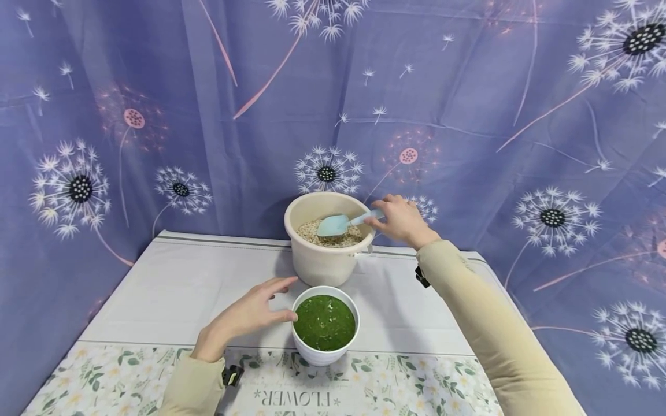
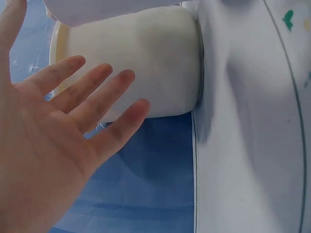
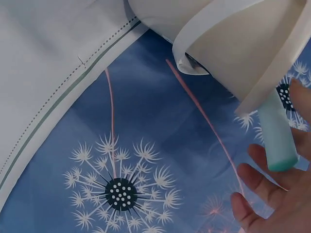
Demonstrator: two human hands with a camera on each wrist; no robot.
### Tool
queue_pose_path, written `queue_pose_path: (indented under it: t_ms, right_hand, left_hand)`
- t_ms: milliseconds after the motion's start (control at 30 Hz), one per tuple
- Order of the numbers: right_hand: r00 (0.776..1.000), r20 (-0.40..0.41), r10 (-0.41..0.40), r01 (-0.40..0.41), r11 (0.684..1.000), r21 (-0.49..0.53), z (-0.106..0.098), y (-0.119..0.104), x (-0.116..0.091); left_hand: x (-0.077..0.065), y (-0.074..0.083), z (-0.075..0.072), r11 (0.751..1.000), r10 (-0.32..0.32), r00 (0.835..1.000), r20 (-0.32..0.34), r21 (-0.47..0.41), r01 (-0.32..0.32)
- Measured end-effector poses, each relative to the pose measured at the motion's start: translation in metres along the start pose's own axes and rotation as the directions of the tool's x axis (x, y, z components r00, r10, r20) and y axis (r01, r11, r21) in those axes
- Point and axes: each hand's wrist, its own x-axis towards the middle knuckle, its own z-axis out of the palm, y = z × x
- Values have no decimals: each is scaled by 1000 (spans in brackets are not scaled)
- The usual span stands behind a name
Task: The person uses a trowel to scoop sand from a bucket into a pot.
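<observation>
A pale blue scoop [image 1: 333, 226] lies with its blade over the grain-like flakes [image 1: 310, 232] inside a cream bucket [image 1: 324, 267]. My right hand [image 1: 399, 219] is at the scoop's handle [image 3: 278, 133], thumb and fingers on either side of it where it passes over the bucket's rim. In front of the bucket stands a white bowl [image 1: 321, 357] full of green liquid with small bubbles. My left hand [image 1: 255, 312] is left of the bowl, fingers spread apart, thumb tip right at the bowl's rim. The left wrist view shows that palm [image 2: 53, 150] with nothing in it.
Both vessels stand on a table covered by a white cloth [image 1: 208, 289] with a floral front band [image 1: 130, 375]. A blue dandelion-print curtain [image 1: 250, 144] hangs right behind the bucket and along both sides. The bucket has a handle loop [image 1: 366, 250] at its right.
</observation>
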Motion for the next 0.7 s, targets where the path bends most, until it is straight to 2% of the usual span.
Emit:
queue_pose_path:
  t_ms: [167,333,533,700]
  right_hand:
    - [999,33,-26,28,998,-63,5,-7,7]
    - [997,61,-45,51,993,-107,5,-16,16]
    - [997,73,-31,46,977,-209,-7,-24,20]
    - [995,88,-48,74,948,-310,-22,-30,21]
  left_hand:
    - [6,0,-4,999,-30,999,-37,16,31]
    - [17,-4,-9,1000,-3,995,-95,30,6]
    - [36,-5,-17,999,26,987,-158,45,-19]
    - [50,-6,-26,999,37,971,-237,45,-26]
